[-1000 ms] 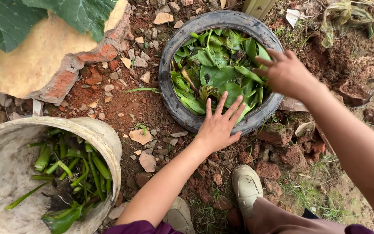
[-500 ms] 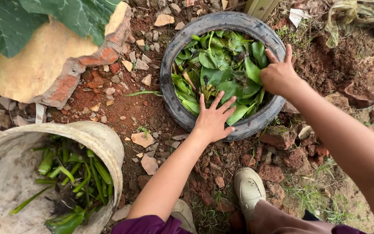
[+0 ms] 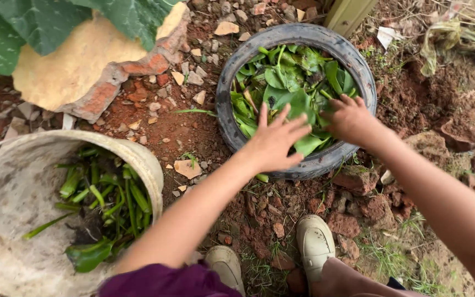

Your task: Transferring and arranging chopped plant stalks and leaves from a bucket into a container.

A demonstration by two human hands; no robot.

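The left hand (image 3: 275, 141) is seen spread flat, fingers apart, laid over the near side of the old tyre (image 3: 232, 124), its fingertips touching the green leaves (image 3: 287, 82) heaped inside. The right hand (image 3: 348, 119) is pressed down into the same heap just beside it, the fingers curled among the leaves; whether anything is actually gripped there cannot be told. The two hands are set close together but are not touching.

At the far left, large green leaves of a plant (image 3: 34, 22) are seen at the top corner, overhanging a broken lump of brick and yellowish plaster (image 3: 78, 69). Below it, a worn pale bucket (image 3: 15, 209) is placed on the ground, well apart from the tyre, with cut green stalks (image 3: 105, 201) and some dark roots lying in it. Between the bucket and the tyre, red earth strewn with small stones and brick chips (image 3: 185, 168) is shown.

The tyre is laid flat on the ground at the upper middle, filled with the leaves. Below the hands, two pale shoes (image 3: 314, 242) are planted on the soil among broken bricks (image 3: 355, 176). At the right, bare reddish soil (image 3: 413, 88) and wilted plant scraps (image 3: 452, 38) are seen.
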